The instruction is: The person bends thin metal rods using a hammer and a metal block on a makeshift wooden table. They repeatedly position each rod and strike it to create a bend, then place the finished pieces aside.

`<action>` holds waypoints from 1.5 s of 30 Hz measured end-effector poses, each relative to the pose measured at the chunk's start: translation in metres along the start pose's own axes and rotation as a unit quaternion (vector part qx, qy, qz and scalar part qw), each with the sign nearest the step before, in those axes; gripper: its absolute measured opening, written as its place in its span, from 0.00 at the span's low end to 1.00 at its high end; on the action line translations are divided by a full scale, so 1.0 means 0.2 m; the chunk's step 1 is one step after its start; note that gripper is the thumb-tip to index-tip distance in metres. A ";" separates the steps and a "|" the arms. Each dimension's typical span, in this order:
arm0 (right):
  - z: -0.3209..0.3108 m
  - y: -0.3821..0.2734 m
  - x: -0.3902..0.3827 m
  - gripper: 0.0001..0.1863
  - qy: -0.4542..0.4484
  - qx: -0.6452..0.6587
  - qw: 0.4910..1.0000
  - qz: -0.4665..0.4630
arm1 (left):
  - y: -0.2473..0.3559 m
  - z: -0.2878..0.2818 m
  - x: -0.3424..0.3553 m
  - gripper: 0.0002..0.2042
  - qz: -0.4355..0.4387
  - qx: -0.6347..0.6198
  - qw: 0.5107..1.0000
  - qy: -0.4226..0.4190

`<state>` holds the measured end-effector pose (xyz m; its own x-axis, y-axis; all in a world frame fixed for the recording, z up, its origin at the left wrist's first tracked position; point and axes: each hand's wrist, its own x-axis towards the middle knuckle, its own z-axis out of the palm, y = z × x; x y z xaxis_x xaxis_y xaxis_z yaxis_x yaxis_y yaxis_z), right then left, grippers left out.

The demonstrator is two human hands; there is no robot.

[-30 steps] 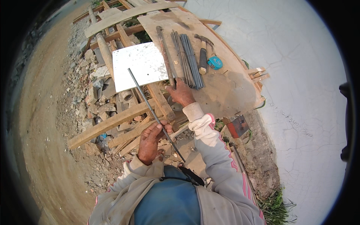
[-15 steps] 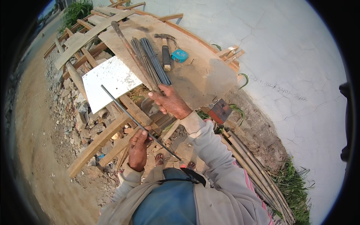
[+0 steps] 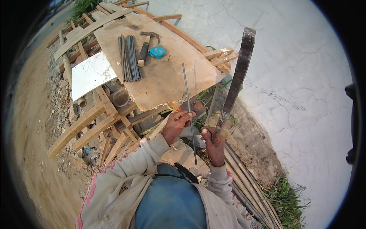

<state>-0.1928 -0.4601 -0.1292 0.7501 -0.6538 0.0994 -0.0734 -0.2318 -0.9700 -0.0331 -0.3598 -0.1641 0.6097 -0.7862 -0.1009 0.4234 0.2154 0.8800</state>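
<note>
Held near upright in my left hand [image 3: 179,126], a thin grey metal rod [image 3: 186,86] is pinched between thumb and fingers. My right hand [image 3: 214,147] grips a long, dark, stained metal bar [image 3: 233,87] that rises steeply to a thick curved head. On the plywood board [image 3: 179,68] beyond my hands lie a bundle of dark rods [image 3: 133,61], a claw hammer [image 3: 143,53] with a black grip and a teal tape measure [image 3: 157,52].
A pile of lumber [image 3: 91,128] with a white panel [image 3: 91,74] sits left over rubble beside a dirt path [image 3: 38,129]. A pale cracked wall [image 3: 305,133] fills the right. Long poles [image 3: 251,183] and grass [image 3: 286,202] lie along its foot.
My right hand has lifted the long bar off the board and turned it upright on the right. My left hand has moved up and rightward, bringing the rod more vertical.
</note>
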 end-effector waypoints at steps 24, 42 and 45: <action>-0.22 0.40 0.26 0.20 -0.136 0.160 0.972 0.105 | -0.23 0.28 0.26 0.18 -0.001 0.297 0.925 0.237; -0.22 0.49 0.28 0.23 -0.169 0.245 0.936 0.188 | -0.20 0.36 0.21 0.17 -0.011 0.582 0.760 0.289; -0.21 0.49 0.26 0.20 -0.156 0.243 0.935 0.205 | -0.20 0.36 0.21 0.17 -0.025 0.602 0.744 0.289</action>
<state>-0.1882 -0.5481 -0.2101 0.8851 -0.3568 -0.2988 -0.1461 0.3965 -0.9063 -0.0732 -0.4431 -0.1698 0.9473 -0.3196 -0.0241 -0.2391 -0.7548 0.6108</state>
